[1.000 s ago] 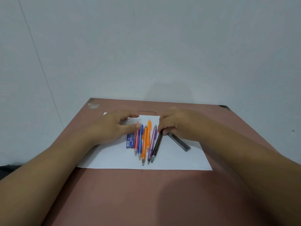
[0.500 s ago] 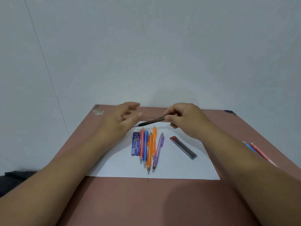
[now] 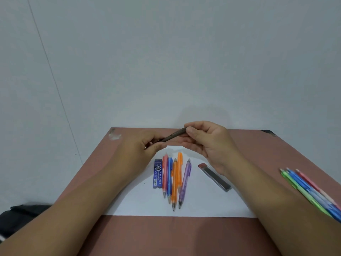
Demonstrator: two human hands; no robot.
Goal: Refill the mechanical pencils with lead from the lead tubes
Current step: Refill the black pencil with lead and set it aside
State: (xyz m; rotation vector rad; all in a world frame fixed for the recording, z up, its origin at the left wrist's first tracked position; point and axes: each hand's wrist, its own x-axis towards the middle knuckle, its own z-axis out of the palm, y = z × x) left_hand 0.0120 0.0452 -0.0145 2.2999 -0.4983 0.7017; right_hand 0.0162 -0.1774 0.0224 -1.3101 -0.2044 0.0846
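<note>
Brown pencil (image 3: 174,135) held in the air above the worktop (image 3: 166,235), slanting up to the right: the left hand (image 3: 140,150) grips its lower end, the right hand (image 3: 206,141) pinches its upper end. Below, five coloured pencils (image 3: 174,180) lie on white paper (image 3: 203,204), between a blue lead tube (image 3: 158,173) and a dark lead tube (image 3: 215,177).

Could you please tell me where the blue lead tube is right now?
The blue lead tube lies on the white paper, immediately left of the pencil row, beside the red pencil.
</note>
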